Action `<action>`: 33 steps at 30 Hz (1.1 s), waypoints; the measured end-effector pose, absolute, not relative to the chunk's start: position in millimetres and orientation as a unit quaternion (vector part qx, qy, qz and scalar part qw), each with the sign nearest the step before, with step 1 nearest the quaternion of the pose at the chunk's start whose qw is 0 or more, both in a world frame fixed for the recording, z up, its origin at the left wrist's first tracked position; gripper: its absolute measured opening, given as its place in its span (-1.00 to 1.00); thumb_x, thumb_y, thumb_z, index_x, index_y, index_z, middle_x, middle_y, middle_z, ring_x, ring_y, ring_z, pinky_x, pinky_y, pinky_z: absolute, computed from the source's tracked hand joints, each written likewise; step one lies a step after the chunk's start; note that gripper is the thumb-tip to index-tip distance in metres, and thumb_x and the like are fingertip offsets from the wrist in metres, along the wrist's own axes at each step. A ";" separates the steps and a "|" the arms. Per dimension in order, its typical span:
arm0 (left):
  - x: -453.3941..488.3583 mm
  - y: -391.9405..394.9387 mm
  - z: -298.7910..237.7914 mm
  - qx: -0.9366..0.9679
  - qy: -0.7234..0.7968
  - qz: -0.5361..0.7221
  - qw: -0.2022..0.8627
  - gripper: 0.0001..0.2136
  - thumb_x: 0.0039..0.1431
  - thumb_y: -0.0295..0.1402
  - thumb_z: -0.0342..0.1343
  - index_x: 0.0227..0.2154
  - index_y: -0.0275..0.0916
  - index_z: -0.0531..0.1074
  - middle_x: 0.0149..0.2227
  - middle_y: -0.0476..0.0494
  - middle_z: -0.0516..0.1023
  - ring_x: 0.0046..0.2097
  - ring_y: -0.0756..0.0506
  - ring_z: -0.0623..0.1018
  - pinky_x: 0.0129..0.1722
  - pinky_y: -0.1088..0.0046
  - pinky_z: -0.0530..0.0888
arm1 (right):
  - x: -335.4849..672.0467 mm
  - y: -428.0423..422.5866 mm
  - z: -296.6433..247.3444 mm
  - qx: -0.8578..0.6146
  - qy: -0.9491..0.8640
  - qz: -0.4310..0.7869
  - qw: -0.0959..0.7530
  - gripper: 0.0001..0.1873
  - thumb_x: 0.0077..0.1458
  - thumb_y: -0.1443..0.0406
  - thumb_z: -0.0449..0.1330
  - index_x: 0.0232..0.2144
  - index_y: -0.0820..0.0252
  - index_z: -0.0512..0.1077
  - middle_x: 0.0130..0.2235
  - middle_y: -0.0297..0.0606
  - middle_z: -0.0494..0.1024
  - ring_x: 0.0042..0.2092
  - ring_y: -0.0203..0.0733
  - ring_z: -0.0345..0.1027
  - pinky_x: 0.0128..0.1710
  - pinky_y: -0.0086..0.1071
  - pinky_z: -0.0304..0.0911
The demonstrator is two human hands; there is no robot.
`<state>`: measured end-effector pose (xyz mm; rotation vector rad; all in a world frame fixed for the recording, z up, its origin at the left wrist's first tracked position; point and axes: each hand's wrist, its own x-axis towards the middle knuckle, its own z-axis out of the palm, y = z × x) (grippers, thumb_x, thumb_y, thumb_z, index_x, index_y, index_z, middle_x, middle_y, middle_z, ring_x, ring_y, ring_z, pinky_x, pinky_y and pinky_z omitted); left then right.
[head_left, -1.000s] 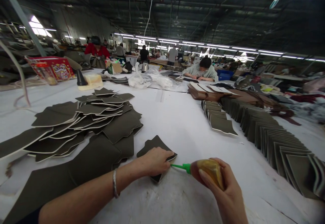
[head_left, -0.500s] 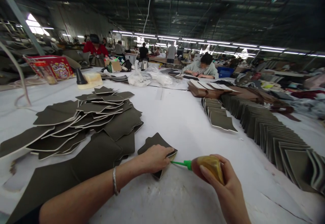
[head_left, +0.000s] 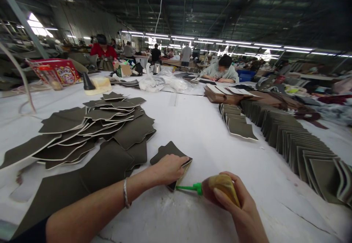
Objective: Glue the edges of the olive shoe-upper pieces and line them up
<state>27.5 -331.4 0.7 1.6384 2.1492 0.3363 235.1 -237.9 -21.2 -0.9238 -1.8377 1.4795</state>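
A small dark olive leather-like piece (head_left: 168,149) with a pale underside lies on the white table. My left hand (head_left: 172,169) holds it down, index finger stretched along its right corner and the other fingers curled on it. My right hand (head_left: 240,202) is wrapped round a squeeze bottle of amber glue (head_left: 221,188), tipped on its side. The bottle's thin green nozzle (head_left: 187,188) points left, its tip at the lower corner of the piece's near edge. The underside of my left hand's fingers is hidden.
Loose dark pieces (head_left: 118,125) are heaped to the left. A long row of upright pieces (head_left: 297,151) runs along the right, beside a short fanned stack (head_left: 239,125). Farther back are plastic bags (head_left: 165,81), a black cone (head_left: 88,82) and a co-worker (head_left: 220,70).
The bottle in my right hand has moved left and toward me, its nozzle tip sliding along the piece's edge to the lower corner. My left hand stays on the piece.
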 end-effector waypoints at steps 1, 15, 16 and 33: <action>27.7 -331.2 0.6 0.588 0.773 0.119 0.205 -0.48 0.12 -0.48 -0.12 0.18 -0.18 0.26 0.00 -0.22 0.53 -0.03 -0.22 0.53 -0.07 0.30 0.42 | 236.1 -238.1 -21.8 -0.353 -0.691 0.552 0.304 -0.45 -0.06 -0.02 0.29 -0.09 0.07 0.28 -0.24 -0.34 0.48 -0.19 -0.06 0.36 -0.15 -0.29 0.20; 25.5 -330.0 -4.8 0.593 0.769 0.120 0.207 -0.51 0.13 -0.45 -0.11 0.15 -0.13 0.30 -0.01 -0.17 0.54 -0.05 -0.22 0.53 -0.08 0.33 0.40 | 237.7 -210.2 -29.1 -0.360 -0.730 0.463 0.351 -0.41 -0.09 -0.01 0.31 -0.07 0.06 0.27 -0.18 -0.31 0.43 -0.15 -0.01 0.34 -0.14 -0.24 0.22; 25.2 -329.8 -4.7 0.594 0.768 0.118 0.208 -0.50 0.12 -0.45 -0.11 0.15 -0.13 0.30 -0.01 -0.17 0.54 -0.05 -0.22 0.53 -0.08 0.32 0.40 | 238.4 -209.8 -29.9 -0.358 -0.733 0.462 0.348 -0.41 -0.09 -0.01 0.31 -0.07 0.06 0.27 -0.17 -0.30 0.43 -0.14 -0.01 0.34 -0.13 -0.24 0.22; 21.8 -330.2 -7.4 0.585 0.764 0.155 0.224 -0.50 0.11 -0.44 -0.08 0.16 -0.15 0.29 0.01 -0.17 0.53 -0.03 -0.19 0.53 -0.06 0.35 0.40 | 235.5 -233.4 -27.2 -0.346 -0.692 0.560 0.296 -0.45 -0.08 -0.01 0.29 -0.09 0.06 0.28 -0.30 -0.38 0.48 -0.25 -0.10 0.36 -0.24 -0.35 0.21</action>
